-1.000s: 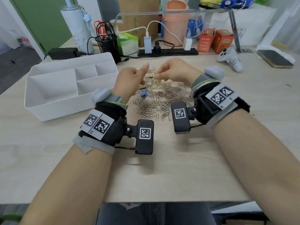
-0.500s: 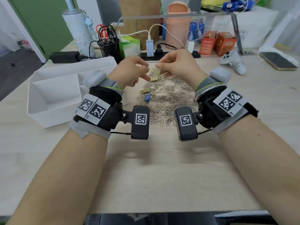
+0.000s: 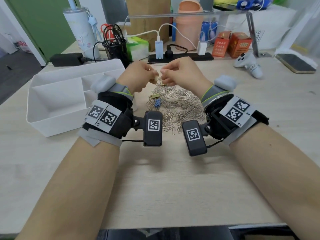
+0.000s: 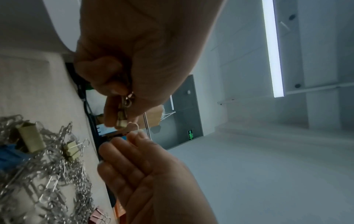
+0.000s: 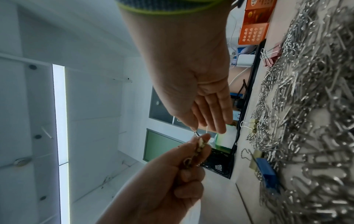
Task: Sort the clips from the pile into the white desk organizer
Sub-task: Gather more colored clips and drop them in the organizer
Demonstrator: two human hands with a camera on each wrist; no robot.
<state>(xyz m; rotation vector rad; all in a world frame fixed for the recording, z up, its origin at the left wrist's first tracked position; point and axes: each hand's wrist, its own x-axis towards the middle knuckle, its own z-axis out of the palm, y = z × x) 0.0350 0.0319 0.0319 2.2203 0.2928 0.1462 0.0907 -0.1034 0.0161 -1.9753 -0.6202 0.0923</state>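
My left hand [image 3: 152, 73] grips a small bunch of gold binder clips [image 3: 156, 78] in curled fingers, held above the far edge of the pile of silver paper clips [image 3: 180, 103]. In the left wrist view the left hand [image 4: 122, 97] holds the gold clips [image 4: 121, 121] at top. My right hand [image 3: 163, 75] pinches a thin wire loop at the bunch's end, its other fingers straight [image 5: 220, 118]. The white desk organizer [image 3: 57, 122] stands left of the pile, its visible compartments bare. On the pile lie a gold clip [image 3: 154, 96] and a blue one [image 3: 157, 105].
A black mesh pen holder [image 3: 115, 49] and a power strip [image 3: 180, 57] stand just behind the hands. A white game controller [image 3: 249, 64] and a phone [image 3: 294, 64] lie at the right. A pink binder clip [image 5: 272, 57] rests at the pile's far side.
Both hands rose from the pile's far edge. The right hand lifted the gold clips, and the left hand, open half a second ago, now grips them.
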